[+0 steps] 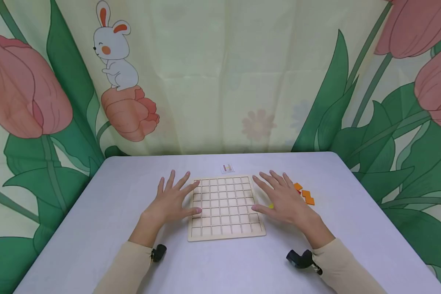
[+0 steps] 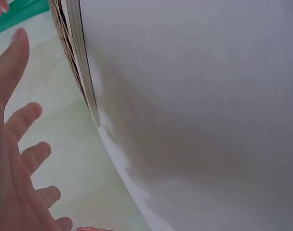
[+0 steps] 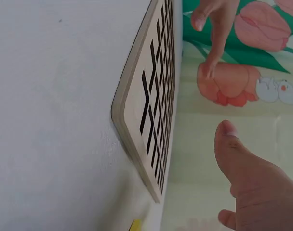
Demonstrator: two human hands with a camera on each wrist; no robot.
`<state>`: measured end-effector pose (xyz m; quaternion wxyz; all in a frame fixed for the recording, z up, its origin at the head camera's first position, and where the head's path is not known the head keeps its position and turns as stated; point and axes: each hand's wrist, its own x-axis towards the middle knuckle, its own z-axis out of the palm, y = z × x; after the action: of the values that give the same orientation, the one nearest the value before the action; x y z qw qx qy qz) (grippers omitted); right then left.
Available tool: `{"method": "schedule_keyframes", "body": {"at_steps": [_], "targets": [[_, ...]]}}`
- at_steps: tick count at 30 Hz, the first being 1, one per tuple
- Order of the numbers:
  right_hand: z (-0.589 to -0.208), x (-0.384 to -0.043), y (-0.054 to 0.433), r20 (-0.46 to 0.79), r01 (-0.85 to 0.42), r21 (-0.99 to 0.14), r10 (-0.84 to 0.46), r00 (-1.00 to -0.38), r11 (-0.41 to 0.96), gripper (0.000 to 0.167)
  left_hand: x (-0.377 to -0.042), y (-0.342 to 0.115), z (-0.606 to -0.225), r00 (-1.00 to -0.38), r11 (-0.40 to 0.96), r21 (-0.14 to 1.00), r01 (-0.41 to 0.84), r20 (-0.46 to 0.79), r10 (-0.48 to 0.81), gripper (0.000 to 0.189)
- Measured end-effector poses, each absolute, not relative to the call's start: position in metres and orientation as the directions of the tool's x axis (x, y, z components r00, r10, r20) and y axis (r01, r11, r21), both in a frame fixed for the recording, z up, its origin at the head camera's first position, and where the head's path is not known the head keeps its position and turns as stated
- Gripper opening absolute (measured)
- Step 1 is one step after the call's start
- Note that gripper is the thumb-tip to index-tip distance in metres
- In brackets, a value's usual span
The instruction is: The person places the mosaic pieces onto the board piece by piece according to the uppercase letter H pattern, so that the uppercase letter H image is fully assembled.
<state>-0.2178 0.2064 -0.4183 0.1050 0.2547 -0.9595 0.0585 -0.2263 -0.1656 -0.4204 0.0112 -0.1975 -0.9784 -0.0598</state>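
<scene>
A square wooden grid board (image 1: 226, 236) lies flat on the white table between the two hands. My left hand (image 1: 173, 202) is over its left edge with fingers spread, the thumb and index tips overlapping the board in the head view. On the other side my right hand (image 1: 284, 199) is spread the same way, its thumb tip at the board's right edge. Neither hand holds anything. In the left wrist view the left hand (image 2: 14, 144) shows straight, parted fingers beside the board's edge. The right wrist view shows the right thumb (image 3: 243, 159) extended near the board (image 3: 132, 110).
Orange tiles (image 1: 306, 193) lie right of the right hand, with a bit of red beside them. A yellow piece (image 1: 271, 206) shows partly under that hand. Behind the board lies a small printed card (image 1: 227, 168). A printed fabric backdrop (image 1: 220, 81) hangs behind the table (image 1: 228, 269).
</scene>
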Motion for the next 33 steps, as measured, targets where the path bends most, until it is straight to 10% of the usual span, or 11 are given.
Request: {"method": "schedule_keyframes", "body": {"at_steps": [8,33], "targets": [[-0.419,-0.210,0.229,0.236,-0.500,-0.078,-0.471,-0.850,0.863,0.086,-0.229,-0.169,-0.421,-0.913,0.892,0.219,0.396,-0.010,0.408,0.091],[-0.428,-0.206,0.289,0.127,-0.346,-0.618,-0.344,-0.930,0.706,0.090,-0.244,-0.186,-0.421,-0.883,0.846,0.327,0.421,-0.064,0.464,0.107]]}}
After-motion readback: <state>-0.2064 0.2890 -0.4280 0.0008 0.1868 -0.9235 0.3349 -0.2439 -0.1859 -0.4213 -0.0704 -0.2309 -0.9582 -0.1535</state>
